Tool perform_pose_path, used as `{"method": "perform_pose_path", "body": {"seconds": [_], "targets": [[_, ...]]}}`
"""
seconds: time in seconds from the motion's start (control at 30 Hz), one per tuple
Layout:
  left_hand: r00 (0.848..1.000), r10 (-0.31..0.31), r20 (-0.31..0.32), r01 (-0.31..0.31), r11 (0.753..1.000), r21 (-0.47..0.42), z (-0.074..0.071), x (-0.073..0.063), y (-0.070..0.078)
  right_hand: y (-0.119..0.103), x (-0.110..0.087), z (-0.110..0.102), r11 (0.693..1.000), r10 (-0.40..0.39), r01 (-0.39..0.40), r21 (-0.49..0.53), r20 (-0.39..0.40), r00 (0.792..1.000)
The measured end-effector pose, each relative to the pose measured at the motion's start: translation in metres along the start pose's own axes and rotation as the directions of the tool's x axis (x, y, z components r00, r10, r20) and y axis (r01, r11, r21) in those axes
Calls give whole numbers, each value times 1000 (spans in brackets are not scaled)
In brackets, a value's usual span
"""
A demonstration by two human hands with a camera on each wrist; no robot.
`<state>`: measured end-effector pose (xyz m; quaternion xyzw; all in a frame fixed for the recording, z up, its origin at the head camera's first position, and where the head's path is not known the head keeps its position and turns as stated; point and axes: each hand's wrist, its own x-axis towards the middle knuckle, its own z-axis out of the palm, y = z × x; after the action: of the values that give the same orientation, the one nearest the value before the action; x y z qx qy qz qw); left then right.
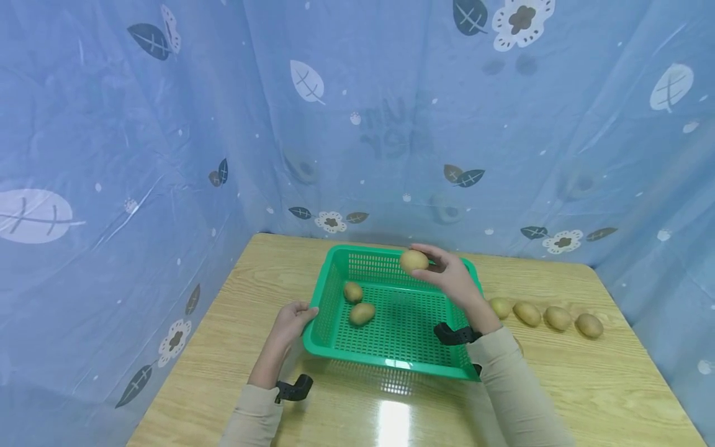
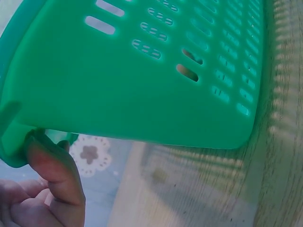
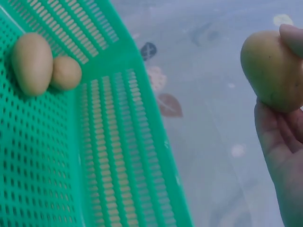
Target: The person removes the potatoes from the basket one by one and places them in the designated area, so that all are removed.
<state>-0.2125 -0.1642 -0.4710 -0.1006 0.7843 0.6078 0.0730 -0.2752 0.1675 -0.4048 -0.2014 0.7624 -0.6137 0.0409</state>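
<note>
My right hand (image 1: 455, 279) holds a potato (image 1: 414, 261) between thumb and fingers, up over the far side of a green plastic basket (image 1: 391, 362). The right wrist view shows that same potato (image 3: 270, 71) in the grasp, with the basket's slotted wall beside it. My left hand (image 1: 291, 321) grips the basket's left rim, its thumb at the edge in the left wrist view. Inside the basket, toward the left, two potatoes lie close together: a smaller-looking one (image 1: 353, 292) behind and a longer one (image 1: 362, 313) in front.
Several potatoes, among them one at the far right (image 1: 589, 325), form a row on the wooden table (image 1: 586, 385) right of the basket. Another potato (image 1: 519, 345) is mostly hidden by the right sleeve. A blue patterned curtain (image 1: 391, 155) hangs behind the table and along its sides.
</note>
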Motion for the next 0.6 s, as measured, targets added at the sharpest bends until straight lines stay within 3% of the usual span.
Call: {"method": "perform_pose_path", "body": {"seconds": [0.3,0.6], "targets": [[1000,13,8,-13,1000,0,-2,2,0,0,-45,-44,997,-76,78,12,-117,990],[1000,11,11,-11,1000,-20,0,2,-2,7,-101,-96,999,-39,46,13,-316,948]]}}
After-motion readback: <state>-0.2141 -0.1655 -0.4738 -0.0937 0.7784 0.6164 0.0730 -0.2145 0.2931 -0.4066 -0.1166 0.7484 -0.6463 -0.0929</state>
